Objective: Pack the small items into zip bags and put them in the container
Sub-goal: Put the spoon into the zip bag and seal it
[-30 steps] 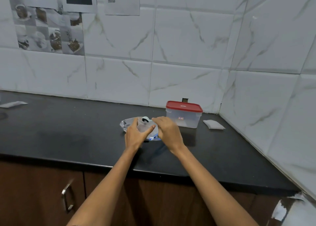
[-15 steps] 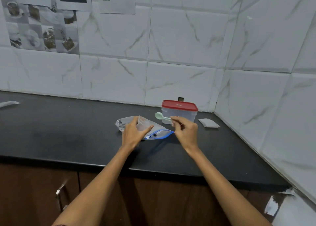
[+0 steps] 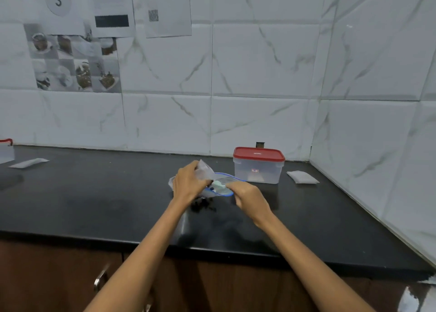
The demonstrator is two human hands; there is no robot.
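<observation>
Zip bag point(image 3: 218, 184), clear with a blue seal strip, lies on the black counter point(image 3: 94, 193) just in front of the person, its mouth held open. The left hand point(image 3: 188, 184) pinches the upper flap of the bag and lifts it; the right hand point(image 3: 250, 196) is closed on what looks like a pale green spoon point(image 3: 217, 184), pushing it into the opening, though blur makes the grip hard to read. A small dark item sits at the blue edge. Just behind and to the right stands the container point(image 3: 258, 168), clear with its red lid point(image 3: 259, 153) on. A white packet point(image 3: 302, 177) lies beyond it.

The flap is thin and slippery: if the left pinch slackens, the mouth will collapse and the spoon will catch on the seal or slide out onto the counter. The container must also be opened before anything goes in.
</observation>
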